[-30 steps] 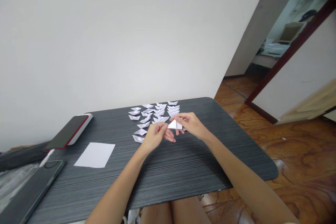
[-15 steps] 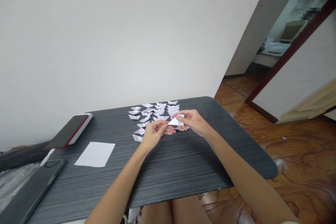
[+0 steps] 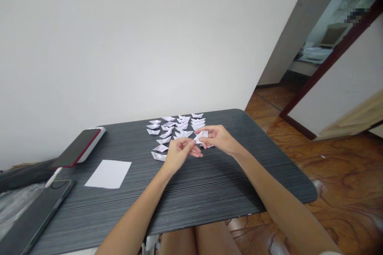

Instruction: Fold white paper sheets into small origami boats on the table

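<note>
Between my two hands is a small folded white paper point(image 3: 200, 137), held above the dark table. My left hand point(image 3: 180, 152) pinches its left corner between thumb and fingers. On its right side, my right hand point(image 3: 218, 138) grips it with thumb below and index finger along the top. Just behind the hands lie several white paper boats point(image 3: 182, 126) in loose rows; some are partly hidden by my hands. One paper boat point(image 3: 158, 155) rests close to the left of my left hand.
A flat white square sheet of paper point(image 3: 108, 174) lies on the dark grained table point(image 3: 209, 195) at left. Farther left are a phone point(image 3: 40, 213) and a dark device with a red edge point(image 3: 77, 148), with a white cable point(image 3: 53, 177). A white wall point(image 3: 134, 48) stands behind.
The left hand has shifted slightly right, its thumb now over the paper's left corner. The folded paper looks smaller and more covered by fingers. The view has tilted slightly.
</note>
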The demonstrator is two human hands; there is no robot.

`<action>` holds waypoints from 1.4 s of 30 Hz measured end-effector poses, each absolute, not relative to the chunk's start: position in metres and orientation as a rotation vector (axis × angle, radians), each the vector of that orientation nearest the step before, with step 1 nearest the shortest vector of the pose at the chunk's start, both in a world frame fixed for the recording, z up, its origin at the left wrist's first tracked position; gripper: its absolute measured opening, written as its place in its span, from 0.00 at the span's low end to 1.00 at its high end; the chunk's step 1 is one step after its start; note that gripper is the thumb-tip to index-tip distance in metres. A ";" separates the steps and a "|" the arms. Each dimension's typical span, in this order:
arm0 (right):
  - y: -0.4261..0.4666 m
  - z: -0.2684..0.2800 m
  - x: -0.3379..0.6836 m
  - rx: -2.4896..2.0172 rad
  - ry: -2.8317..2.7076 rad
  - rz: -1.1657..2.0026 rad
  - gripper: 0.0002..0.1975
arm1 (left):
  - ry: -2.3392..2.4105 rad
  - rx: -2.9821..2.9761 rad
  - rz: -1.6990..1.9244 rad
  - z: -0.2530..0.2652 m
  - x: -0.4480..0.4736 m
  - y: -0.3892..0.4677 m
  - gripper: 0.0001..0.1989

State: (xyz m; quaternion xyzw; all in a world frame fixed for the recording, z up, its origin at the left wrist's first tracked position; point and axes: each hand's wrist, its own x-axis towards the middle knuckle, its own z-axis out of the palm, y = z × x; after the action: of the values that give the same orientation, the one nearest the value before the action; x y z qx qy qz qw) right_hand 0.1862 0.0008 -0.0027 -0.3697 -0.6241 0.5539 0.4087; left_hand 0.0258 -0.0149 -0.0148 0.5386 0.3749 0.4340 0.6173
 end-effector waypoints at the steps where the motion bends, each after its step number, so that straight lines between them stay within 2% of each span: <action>1: 0.001 -0.003 0.186 -0.918 -1.564 1.400 0.17 | 0.876 1.213 1.012 -0.016 0.026 -0.015 0.15; 4: 0.001 -0.003 0.185 -0.825 -1.488 1.383 0.20 | 0.880 1.137 1.065 -0.018 0.026 -0.014 0.15; 9: 0.003 -0.006 0.181 -0.879 -1.431 1.250 0.07 | 0.860 1.067 1.113 -0.022 0.026 -0.012 0.15; 15: 0.004 -0.009 0.177 -1.026 -1.388 1.196 0.09 | 0.835 1.028 1.119 -0.025 0.031 -0.015 0.13; 26: 0.007 -0.015 0.177 -0.870 -1.464 1.063 0.06 | 0.795 0.853 1.101 -0.023 0.035 -0.017 0.08; 31: 0.007 -0.016 0.177 -0.836 -1.360 1.239 0.09 | 0.860 1.063 1.115 -0.023 0.032 -0.017 0.11; 34: 0.009 -0.018 0.180 -0.814 -1.289 1.436 0.21 | 0.886 1.177 1.085 -0.021 0.031 -0.018 0.12; 35: 0.009 -0.018 0.181 -0.818 -1.300 1.491 0.21 | 0.889 1.209 1.071 -0.020 0.031 -0.019 0.12; 38: 0.010 -0.020 0.183 -0.854 -1.356 1.564 0.12 | 0.890 1.279 1.036 -0.019 0.031 -0.020 0.12; 42: 0.010 -0.020 0.182 -0.890 -1.282 1.562 0.10 | 0.898 1.297 1.025 -0.020 0.032 -0.022 0.12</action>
State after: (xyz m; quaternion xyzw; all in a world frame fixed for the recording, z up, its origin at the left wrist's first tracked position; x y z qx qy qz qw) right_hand 0.1821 0.0097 -0.0200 -0.3601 -0.5185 0.6318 0.4498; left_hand 0.0323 -0.0219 -0.0196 0.5571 0.3855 0.4403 0.5892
